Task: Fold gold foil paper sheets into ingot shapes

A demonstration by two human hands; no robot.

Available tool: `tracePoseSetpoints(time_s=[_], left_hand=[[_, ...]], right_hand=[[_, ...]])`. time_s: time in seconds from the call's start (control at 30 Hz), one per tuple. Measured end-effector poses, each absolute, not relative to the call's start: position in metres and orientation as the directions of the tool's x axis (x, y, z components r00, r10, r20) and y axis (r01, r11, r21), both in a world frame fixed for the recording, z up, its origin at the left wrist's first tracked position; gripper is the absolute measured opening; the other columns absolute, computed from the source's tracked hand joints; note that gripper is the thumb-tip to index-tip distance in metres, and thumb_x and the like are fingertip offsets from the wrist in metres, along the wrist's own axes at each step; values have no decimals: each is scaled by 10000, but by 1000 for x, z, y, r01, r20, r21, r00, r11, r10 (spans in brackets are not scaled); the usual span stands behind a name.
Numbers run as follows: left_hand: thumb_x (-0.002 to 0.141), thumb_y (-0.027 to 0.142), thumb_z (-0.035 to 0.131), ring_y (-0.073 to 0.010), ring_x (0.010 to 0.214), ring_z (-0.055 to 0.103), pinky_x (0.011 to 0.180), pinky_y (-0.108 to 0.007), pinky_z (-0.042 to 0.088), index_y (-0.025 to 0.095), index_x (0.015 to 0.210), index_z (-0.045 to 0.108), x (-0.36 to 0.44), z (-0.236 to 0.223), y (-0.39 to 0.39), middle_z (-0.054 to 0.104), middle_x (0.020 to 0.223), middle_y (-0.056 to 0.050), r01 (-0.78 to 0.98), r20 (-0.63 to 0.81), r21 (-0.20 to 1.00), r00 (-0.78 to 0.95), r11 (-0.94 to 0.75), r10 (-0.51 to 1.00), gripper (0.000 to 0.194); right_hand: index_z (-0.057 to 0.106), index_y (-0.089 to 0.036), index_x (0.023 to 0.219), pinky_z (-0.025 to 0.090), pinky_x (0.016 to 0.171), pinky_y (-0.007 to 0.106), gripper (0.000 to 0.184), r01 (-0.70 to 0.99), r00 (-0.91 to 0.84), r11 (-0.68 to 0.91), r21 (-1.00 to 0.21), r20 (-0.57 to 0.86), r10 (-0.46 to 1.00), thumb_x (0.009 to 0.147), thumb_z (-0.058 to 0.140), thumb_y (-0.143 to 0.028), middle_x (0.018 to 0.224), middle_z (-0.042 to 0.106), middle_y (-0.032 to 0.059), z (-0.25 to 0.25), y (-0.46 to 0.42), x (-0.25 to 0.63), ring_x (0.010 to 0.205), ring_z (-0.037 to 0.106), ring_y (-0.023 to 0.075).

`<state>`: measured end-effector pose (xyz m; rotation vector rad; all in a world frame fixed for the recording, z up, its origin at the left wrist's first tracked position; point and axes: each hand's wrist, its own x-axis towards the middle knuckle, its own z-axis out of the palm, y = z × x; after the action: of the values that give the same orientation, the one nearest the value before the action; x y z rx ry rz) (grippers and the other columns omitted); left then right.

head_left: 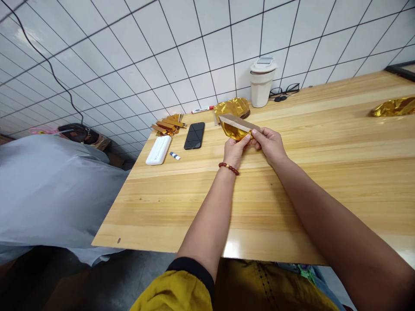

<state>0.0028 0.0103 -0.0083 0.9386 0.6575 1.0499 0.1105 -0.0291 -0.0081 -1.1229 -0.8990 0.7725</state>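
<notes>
Left hand (238,149) and right hand (269,142), close together over the wooden table (168,207) — both pinching the folded gold sheet (236,122) at its near end! Black phone (194,136) to its left, gold stack (232,106) just beyond, then the lidded cup (261,86) — tiled wall (214,30) behind.

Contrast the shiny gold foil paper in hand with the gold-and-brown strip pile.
The shiny gold foil paper is held by left hand and right hand; the gold-and-brown strip pile lies on the wooden table. The paper looks broader; the pile holds many narrow pieces. Both show gold and brown.
</notes>
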Motion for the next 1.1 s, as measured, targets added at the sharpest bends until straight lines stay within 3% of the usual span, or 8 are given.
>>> tracePoseSetpoints(time_s=[0.2,0.43,0.77,0.83,0.97,1.1], left_hand=[[646,322,859,-97,597,604,650,-240,471,135,782,706,4,-8,11,684,661,-10,-438,-4,879,388,188,922,278],[631,314,870,-167,770,682,773,-298,514,155,829,707,4,-4,7,711,737,-26,-440,-62,865,381,240,922,301],[773,220,752,-119,695,628,808,-286,487,123,833,684,3,6,-1,680,727,-26,-391,-44,898,380,204,924,133],[813,211,714,-109,659,620,782,-278,491,121,787,669,3,6,0,662,685,-21,-375,-56,905,366,202,929,104],[844,238,690,-106,604,605,740,-283,490,128,655,608,3,3,2,607,606,-8,-341,-83,919,329,200,941,234],[839,216,695,-102,590,600,758,-296,490,118,682,626,3,3,3,612,618,-11,-352,-101,910,322,218,941,198]], right_hand=[[560,-200,631,352,431,205,502,-41,428,264,-964,222,876,688,741,-664,524,579,-31,-11,-28,110,426,445,71],[567,-194,618,359,443,205,497,-35,452,262,-964,219,865,708,731,-654,526,586,-25,-12,-28,112,436,460,75],[551,-196,602,341,417,196,492,-79,458,272,-959,208,865,729,725,-639,510,587,-28,-13,-28,112,412,445,69],[556,-194,602,339,413,195,503,-80,458,273,-959,207,864,729,716,-654,503,581,-29,-12,-28,112,405,442,67],[554,-191,590,334,409,198,537,-60,461,277,-959,220,860,739,681,-691,498,571,-26,-13,-28,112,403,440,66],[561,-190,595,341,421,198,532,-28,459,276,-961,233,857,748,676,-685,511,575,-24,-15,-27,112,414,447,67]])
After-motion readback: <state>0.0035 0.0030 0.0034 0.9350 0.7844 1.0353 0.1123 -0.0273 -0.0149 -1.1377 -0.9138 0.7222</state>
